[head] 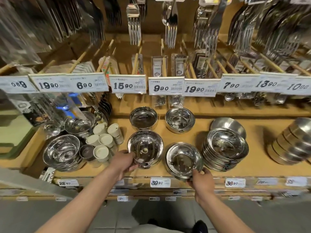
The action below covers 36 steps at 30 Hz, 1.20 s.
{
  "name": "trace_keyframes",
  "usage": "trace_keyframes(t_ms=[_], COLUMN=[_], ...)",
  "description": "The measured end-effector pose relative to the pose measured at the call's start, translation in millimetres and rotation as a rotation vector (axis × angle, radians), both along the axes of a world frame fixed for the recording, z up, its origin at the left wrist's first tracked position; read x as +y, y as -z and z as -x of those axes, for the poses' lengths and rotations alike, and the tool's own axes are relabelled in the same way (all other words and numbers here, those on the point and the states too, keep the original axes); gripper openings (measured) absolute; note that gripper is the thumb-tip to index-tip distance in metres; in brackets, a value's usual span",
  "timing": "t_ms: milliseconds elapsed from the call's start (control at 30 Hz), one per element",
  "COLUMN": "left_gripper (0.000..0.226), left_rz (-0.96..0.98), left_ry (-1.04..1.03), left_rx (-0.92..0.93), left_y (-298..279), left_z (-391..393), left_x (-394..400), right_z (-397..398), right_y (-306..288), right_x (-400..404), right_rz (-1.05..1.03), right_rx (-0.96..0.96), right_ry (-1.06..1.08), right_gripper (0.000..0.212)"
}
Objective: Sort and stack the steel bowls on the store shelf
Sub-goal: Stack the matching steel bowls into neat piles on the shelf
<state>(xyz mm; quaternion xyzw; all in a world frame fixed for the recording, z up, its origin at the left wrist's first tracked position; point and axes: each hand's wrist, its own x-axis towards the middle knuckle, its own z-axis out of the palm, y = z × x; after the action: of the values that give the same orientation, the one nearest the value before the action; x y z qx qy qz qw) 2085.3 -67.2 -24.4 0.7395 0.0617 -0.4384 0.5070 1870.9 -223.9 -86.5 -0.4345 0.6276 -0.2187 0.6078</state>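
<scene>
Shiny steel bowls stand on a wooden shelf [252,172]. My left hand [125,161] grips the left side of a deep bowl [145,147] at the front middle. My right hand [202,179] holds the near rim of a shallower bowl [184,160], which is tilted at the shelf's front edge. Behind them stand two more bowls, one on the left [143,117] and a nested pair on the right [180,119]. A tall stack of wide bowls [225,148] sits just right of my right hand.
Another bowl stack [62,152] and several white cups [105,140] crowd the left. Upturned bowls [292,143] lie in a row at the far right. Price tags [165,88] line the upper rail, with packed cutlery [134,27] hanging above.
</scene>
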Motion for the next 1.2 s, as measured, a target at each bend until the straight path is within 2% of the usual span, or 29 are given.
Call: trace_keyframes(t_ms=[200,300,467,633,767,833,900,967,1067,1200], left_gripper=[0.019,0.019,0.023,0.028,0.028,0.035,0.054,0.065,0.063,0.071], left_rz=[0.060,0.054,0.026,0.001,-0.046,-0.108,-0.217,-0.233,-0.210,-0.275], left_ry=[-0.051,-0.099,-0.114,-0.102,-0.097,-0.036,0.048,0.108,0.162,0.226], left_rx=[0.014,0.008,-0.003,-0.025,-0.054,-0.139,-0.298,-0.406,-0.528,-0.674], left_y=[-1,-2,-7,-11,-10,-11,-17,-27,-39,-52], left_z=[6,8,8,7,9,12,13,15,16,13], left_x=[5,4,6,9,11,10,11,11,9,3], right_z=[-13,-18,-19,-18,-16,-15,-13,-12,-9,-3], right_y=[2,-1,-8,-17,-23,-26,-30,-35,-42,-56], right_x=[-9,-17,-29,-32,-32,-33,-30,-28,-25,-21], right_rz=[-0.031,-0.068,-0.120,-0.183,-0.194,-0.201,-0.208,-0.210,-0.184,-0.114], right_rx=[0.103,0.075,0.149,0.152,0.162,0.156,0.150,0.137,0.108,0.058], right_ry=[-0.031,-0.036,-0.130,-0.156,-0.171,-0.184,-0.192,-0.191,-0.194,-0.183], right_gripper=[0.033,0.038,0.034,0.040,0.033,0.033,0.035,0.031,0.026,0.021])
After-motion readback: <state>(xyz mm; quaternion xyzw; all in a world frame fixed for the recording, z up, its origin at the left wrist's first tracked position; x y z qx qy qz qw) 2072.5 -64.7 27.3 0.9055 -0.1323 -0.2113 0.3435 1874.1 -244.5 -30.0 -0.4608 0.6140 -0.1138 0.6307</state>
